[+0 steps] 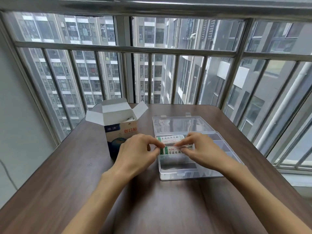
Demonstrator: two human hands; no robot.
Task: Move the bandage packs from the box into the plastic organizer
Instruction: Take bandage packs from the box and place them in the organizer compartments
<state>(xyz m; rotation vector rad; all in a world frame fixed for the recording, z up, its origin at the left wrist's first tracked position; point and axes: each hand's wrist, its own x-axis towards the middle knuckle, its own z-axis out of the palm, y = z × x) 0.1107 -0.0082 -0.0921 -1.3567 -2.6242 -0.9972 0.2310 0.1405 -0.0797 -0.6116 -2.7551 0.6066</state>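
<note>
A white and blue cardboard box (120, 130) stands open on the table's left, with bandage packs showing inside. To its right lies the clear plastic organizer (187, 173), lid folded back. One white bandage pack (169, 139) with green edge lies in the organizer's long left compartment. A second bandage pack (172, 151) sits just in front of it, over the same compartment. My left hand (136, 151) pinches this pack's left end. My right hand (200, 149) pinches its right end.
The dark wooden table (67, 174) ends at a railing and window bars (152, 49) at the back. The organizer's open lid (179, 124) lies flat behind it. Smaller compartments (221, 144) line the organizer's right side.
</note>
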